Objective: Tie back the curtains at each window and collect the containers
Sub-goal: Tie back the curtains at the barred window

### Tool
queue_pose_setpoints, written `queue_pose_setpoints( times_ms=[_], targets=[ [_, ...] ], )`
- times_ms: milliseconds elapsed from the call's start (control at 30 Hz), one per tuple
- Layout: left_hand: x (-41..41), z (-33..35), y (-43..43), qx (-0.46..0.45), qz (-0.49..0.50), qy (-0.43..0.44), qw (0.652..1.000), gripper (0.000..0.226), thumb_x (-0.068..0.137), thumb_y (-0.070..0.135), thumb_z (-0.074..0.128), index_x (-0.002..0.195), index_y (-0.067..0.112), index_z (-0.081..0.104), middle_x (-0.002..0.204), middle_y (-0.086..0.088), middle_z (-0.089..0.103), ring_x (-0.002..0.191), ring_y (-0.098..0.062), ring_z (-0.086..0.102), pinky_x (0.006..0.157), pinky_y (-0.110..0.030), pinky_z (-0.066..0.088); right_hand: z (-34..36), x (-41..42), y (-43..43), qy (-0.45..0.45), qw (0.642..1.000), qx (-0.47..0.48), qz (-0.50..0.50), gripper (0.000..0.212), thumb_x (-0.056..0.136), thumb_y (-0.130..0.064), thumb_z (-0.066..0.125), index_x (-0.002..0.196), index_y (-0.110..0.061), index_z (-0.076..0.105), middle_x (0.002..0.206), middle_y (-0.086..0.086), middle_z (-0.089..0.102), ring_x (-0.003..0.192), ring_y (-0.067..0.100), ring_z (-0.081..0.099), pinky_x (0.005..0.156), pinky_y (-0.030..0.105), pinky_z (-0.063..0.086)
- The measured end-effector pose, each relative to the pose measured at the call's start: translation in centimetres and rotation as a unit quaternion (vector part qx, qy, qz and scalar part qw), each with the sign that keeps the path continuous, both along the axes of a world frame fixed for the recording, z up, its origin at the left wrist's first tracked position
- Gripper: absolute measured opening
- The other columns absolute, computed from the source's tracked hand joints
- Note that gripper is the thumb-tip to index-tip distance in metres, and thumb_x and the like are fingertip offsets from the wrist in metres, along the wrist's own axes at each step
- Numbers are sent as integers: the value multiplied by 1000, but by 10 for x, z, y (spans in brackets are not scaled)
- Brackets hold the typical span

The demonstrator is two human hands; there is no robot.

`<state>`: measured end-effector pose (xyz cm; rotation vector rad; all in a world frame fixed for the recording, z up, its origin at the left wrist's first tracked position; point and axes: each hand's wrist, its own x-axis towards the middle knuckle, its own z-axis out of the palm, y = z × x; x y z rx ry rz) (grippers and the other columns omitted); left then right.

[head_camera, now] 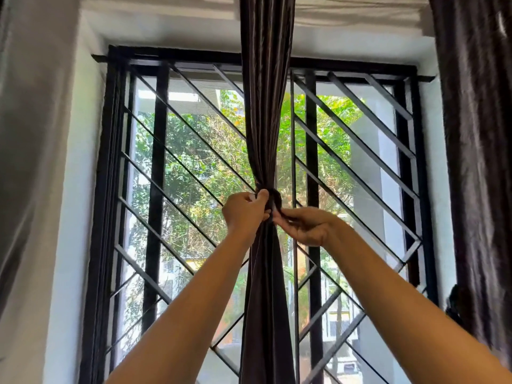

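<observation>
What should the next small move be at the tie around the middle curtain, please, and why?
Probably draw the end snug with the right hand while the left hand steadies the tie. The curtain is already gathered there, and both hands pinch the tie, which looks unfinished.

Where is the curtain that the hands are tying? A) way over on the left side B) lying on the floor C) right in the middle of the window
C: the dark curtain hangs down the middle of the window, where the left hand and right hand pinch it.
</observation>
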<state>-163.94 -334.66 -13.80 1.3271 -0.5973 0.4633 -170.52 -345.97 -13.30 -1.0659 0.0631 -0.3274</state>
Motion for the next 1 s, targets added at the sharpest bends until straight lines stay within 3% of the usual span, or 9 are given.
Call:
queue_pose_setpoints(
  times_ms=[100, 200, 333, 433, 500, 633, 767, 900, 1000],
  targets=[
    [-7, 2, -2, 11, 16, -21, 1000, 45, 74, 38, 77, 47, 18, 46, 50, 0, 54, 52, -23, 61, 63, -32, 56, -14, 13, 4, 35, 998, -48, -15, 16, 93, -2, 53, 80, 4, 60, 60, 16, 66, 50, 25, 67, 48, 41, 57],
    [-14, 3, -2, 45, 43, -51, 997, 44, 72, 38, 79, 53, 17, 46, 53, 4, 48, 49, -8, 46, 49, -21, 36, -17, 23, 12, 40, 988, -136, -57, 9, 92, -12, 59, 94, -4, 62, 75, 10, 67, 64, 17, 67, 46, 30, 57],
    [-13, 8, -1, 52, 54, -43, 996, 41, 71, 26, 79, 51, 16, 46, 53, 2, 47, 49, -11, 45, 53, -29, 36, -15, 31, 20, 28, 975, -181, -123, 46, 81, -19, 73, 119, 1, 57, 95, 13, 69, 73, 22, 68, 42, 27, 53],
    [-12, 11, 1, 45, 69, -18, 996, 21, 70, 22, 77, 74, 10, 59, 71, -2, 56, 67, -19, 55, 61, -28, 43, -14, 30, 22, 6, 971, -179, -160, 37, 77, -18, 78, 101, 1, 57, 96, 19, 68, 74, 29, 69, 43, 31, 55],
    [-11, 11, 1, 47, 67, 5, 997, 30, 72, 23, 74, 93, 12, 55, 88, -5, 58, 81, -23, 60, 72, -32, 52, -14, 30, 23, -2, 969, -181, -168, 28, 78, -15, 77, 87, 0, 56, 87, 18, 65, 70, 30, 68, 44, 32, 56],
    [-8, 8, 1, 54, 85, 15, 995, 37, 74, 21, 71, 103, 9, 51, 94, -6, 57, 86, -26, 61, 74, -33, 52, -6, 25, 33, 10, 982, -131, -133, 12, 89, 0, 58, 100, 5, 57, 83, 17, 58, 70, 31, 63, 75, 47, 58],
    [-4, -2, 2, 57, 83, 8, 995, 39, 72, 21, 70, 103, 7, 50, 95, -10, 63, 84, -28, 64, 69, -32, 52, 3, 15, 41, 73, 987, -76, -124, 14, 93, -11, 51, 84, -1, 55, 89, 16, 52, 103, 35, 59, 100, 52, 44],
    [0, -13, 3, 38, 47, 42, 997, 36, 71, 24, 71, 97, 13, 48, 88, -7, 62, 81, -28, 66, 72, -35, 55, 13, 7, 50, 95, 985, -45, -138, 34, 88, -38, 61, 75, -7, 55, 77, 5, 55, 72, 20, 51, 77, 22, 44],
    [0, -15, 3, 31, 6, 59, 998, 36, 72, 24, 69, 99, 14, 48, 86, -7, 62, 77, -27, 66, 72, -41, 58, 13, 5, 57, 88, 989, -45, -111, 38, 89, -36, 60, 64, -9, 51, 53, 4, 54, 48, 20, 52, 50, 28, 36]
  ],
)
